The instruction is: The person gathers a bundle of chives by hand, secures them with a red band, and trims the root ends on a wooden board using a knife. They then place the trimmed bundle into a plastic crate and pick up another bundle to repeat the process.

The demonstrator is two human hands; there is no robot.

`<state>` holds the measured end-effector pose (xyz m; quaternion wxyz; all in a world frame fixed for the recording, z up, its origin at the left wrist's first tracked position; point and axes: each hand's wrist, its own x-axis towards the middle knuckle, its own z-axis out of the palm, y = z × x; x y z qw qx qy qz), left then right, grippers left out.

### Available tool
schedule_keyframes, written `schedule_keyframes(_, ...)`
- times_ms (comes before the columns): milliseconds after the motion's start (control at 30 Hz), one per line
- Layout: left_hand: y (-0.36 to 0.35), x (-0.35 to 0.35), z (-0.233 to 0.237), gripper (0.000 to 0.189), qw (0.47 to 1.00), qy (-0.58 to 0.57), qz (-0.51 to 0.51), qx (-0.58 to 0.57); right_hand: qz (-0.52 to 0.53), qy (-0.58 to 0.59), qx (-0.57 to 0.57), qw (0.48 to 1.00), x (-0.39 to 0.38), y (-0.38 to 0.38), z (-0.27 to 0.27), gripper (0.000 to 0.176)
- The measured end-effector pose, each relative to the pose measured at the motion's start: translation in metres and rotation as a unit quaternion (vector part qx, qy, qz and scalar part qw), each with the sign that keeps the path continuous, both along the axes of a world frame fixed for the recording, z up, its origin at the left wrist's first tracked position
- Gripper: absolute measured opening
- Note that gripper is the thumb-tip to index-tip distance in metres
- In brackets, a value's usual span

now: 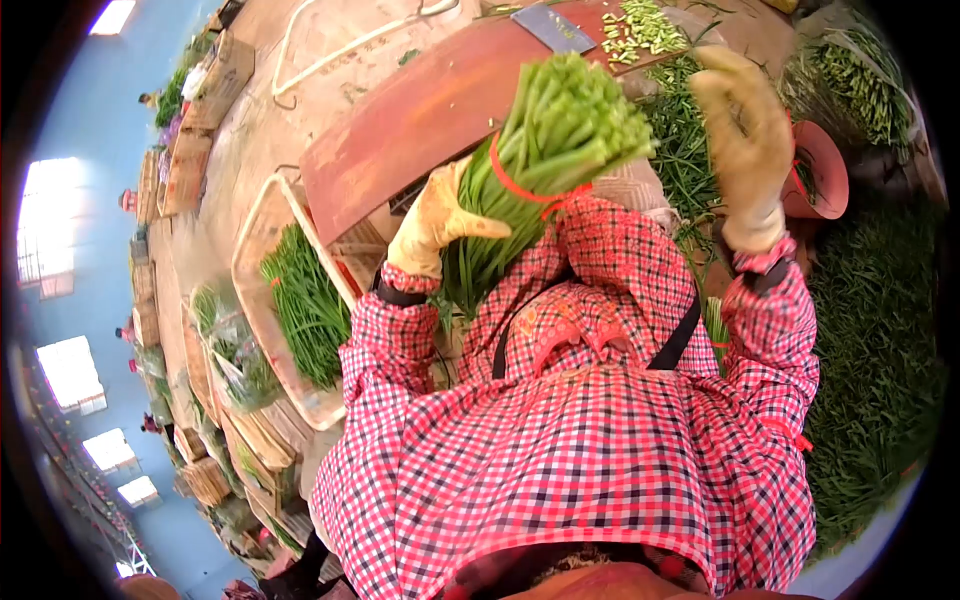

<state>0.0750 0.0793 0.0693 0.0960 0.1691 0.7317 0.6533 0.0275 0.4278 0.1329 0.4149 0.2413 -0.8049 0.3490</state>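
In a pale, stained glove, my left hand [436,222] wraps round a thick bunch of chives [545,150], its thumb across the front. Red bands [515,185] circle the bunch, whose light-green cut ends point up and to the right. The leaves hang down towards my lap. My right hand [742,135], gloved too and smeared by motion, is raised on the right, apart from the bunch. Its fingers seem curled, but I cannot make out anything in them. Loose green stalks [685,150] lie beside and below it.
A reddish board [410,140] slopes ahead, with a grey-blue flat piece [553,28] and cut stem bits [640,30] at its far end. A white crate [258,320] of chives [308,300] stands left. Right are a red bucket [828,170] and a large heap of greens [870,370].
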Motion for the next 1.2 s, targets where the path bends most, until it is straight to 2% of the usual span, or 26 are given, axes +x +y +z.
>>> schedule_keyframes(33, 0.001, 0.005, 0.01, 0.074, 1.0, 0.008, 0.004, 0.019, -0.073, -0.103, -0.022, 0.992, -0.002, 0.017, -0.011, 0.018)
schedule_keyframes(67, -0.005, 0.006, 0.008, 0.066, 1.0, 0.015, 0.009, 0.008, 0.095, -0.307, -0.247, 0.914, -0.01, 0.046, -0.04, 0.024)
schedule_keyframes(100, -0.018, 0.006, -0.001, 0.059, 0.999, 0.046, 0.007, -0.024, 0.057, -0.272, -0.097, 0.956, -0.008, 0.054, -0.049, 0.029)
schedule_keyframes(133, -0.039, 0.005, -0.011, 0.055, 0.983, 0.127, -0.014, -0.135, 0.023, -0.225, 0.054, 0.973, -0.005, 0.046, -0.05, 0.034)
schedule_keyframes(233, -0.075, -0.013, -0.036, 0.063, 0.883, 0.354, 0.035, -0.305, 0.085, -0.34, -0.057, 0.935, 0.007, -0.021, -0.043, 0.044)
schedule_keyframes(267, -0.084, -0.024, -0.041, 0.067, 0.836, 0.353, 0.096, -0.409, 0.089, -0.346, -0.01, 0.934, 0.001, -0.038, -0.048, 0.054)
schedule_keyframes(367, -0.091, -0.034, -0.015, 0.056, 0.875, 0.335, 0.152, -0.314, 0.164, -0.35, 0.061, 0.92, -0.009, -0.111, -0.035, 0.065)
schedule_keyframes(433, -0.095, -0.036, -0.001, 0.042, 0.966, 0.131, 0.197, -0.106, 0.167, -0.239, 0.11, 0.95, -0.027, -0.153, -0.051, 0.074)
schedule_keyframes(467, -0.075, -0.025, 0.033, 0.037, 0.973, -0.036, 0.209, 0.094, 0.195, -0.172, 0.186, 0.948, -0.048, -0.166, -0.074, 0.075)
schedule_keyframes(500, -0.064, -0.018, 0.051, 0.036, 0.913, -0.2, 0.208, 0.289, 0.219, -0.104, 0.259, 0.935, -0.07, -0.178, -0.1, 0.077)
schedule_keyframes(567, -0.069, -0.017, 0.041, 0.037, 0.909, -0.168, 0.25, 0.289, 0.289, -0.273, 0.197, 0.896, -0.059, -0.205, -0.09, 0.082)
schedule_keyframes(600, -0.07, -0.017, 0.037, 0.037, 0.903, -0.161, 0.271, 0.292, 0.309, -0.501, 0.053, 0.807, -0.037, -0.221, -0.064, 0.087)
schedule_keyframes(667, -0.085, -0.012, 0.026, 0.037, 0.9, -0.166, 0.267, 0.302, 0.345, -0.448, 0.017, 0.825, -0.027, -0.245, -0.131, 0.083)
schedule_keyframes(733, -0.114, -0.007, -0.002, 0.041, 0.908, -0.168, 0.256, 0.284, 0.359, -0.576, 0.079, 0.731, -0.035, -0.238, -0.115, 0.096)
schedule_keyframes(767, -0.117, 0.009, -0.011, 0.044, 0.945, -0.125, 0.223, 0.204, 0.354, -0.565, 0.094, 0.739, -0.038, -0.229, -0.105, 0.082)
schedule_keyframes(800, -0.11, 0.015, -0.001, 0.039, 0.927, -0.116, 0.138, 0.33, 0.415, -0.606, 0.04, 0.678, -0.038, -0.22, -0.079, 0.069)
schedule_keyframes(833, -0.104, 0.02, 0.009, 0.038, 0.886, -0.124, 0.043, 0.444, 0.392, -0.595, 0.058, 0.699, -0.039, -0.217, -0.075, 0.067)
schedule_keyframes(867, -0.102, 0.02, 0.009, 0.039, 0.919, -0.095, 0.131, 0.359, 0.371, -0.583, 0.074, 0.719, -0.042, -0.217, -0.082, 0.065)
schedule_keyframes(933, -0.101, 0.026, -0.004, 0.04, 0.932, -0.058, 0.274, 0.231, 0.401, -0.588, 0.032, 0.701, -0.038, -0.22, -0.098, 0.067)
schedule_keyframes(967, -0.101, 0.027, -0.004, 0.039, 0.925, -0.054, 0.299, 0.229, 0.422, -0.634, -0.009, 0.648, -0.039, -0.223, -0.114, 0.068)
schedule_keyframes(1000, -0.101, 0.028, -0.005, 0.038, 0.917, -0.051, 0.326, 0.224, 0.434, -0.63, -0.009, 0.644, -0.031, -0.227, -0.103, 0.066)
schedule_keyframes(1067, -0.105, 0.03, -0.009, 0.033, 0.892, -0.035, 0.377, 0.246, 0.45, -0.618, -0.024, 0.645, -0.012, -0.233, -0.094, 0.059)
schedule_keyframes(1100, -0.102, 0.04, 0.015, 0.025, 0.873, -0.116, 0.39, 0.267, 0.476, -0.573, -0.013, 0.667, -0.003, -0.235, -0.103, 0.055)
schedule_keyframes(1133, -0.111, 0.042, 0.006, 0.026, 0.864, -0.107, 0.406, 0.277, 0.503, -0.527, -0.004, 0.685, 0.008, -0.24, -0.122, 0.052)
schedule_keyframes(1167, -0.114, 0.048, 0.008, 0.027, 0.857, -0.098, 0.418, 0.285, 0.567, -0.596, -0.125, 0.554, 0.022, -0.249, -0.148, 0.05)
schedule_keyframes(1200, -0.118, 0.056, 0.012, 0.027, 0.85, -0.087, 0.43, 0.291, 0.568, -0.572, -0.039, 0.591, 0.03, -0.248, -0.147, 0.041)
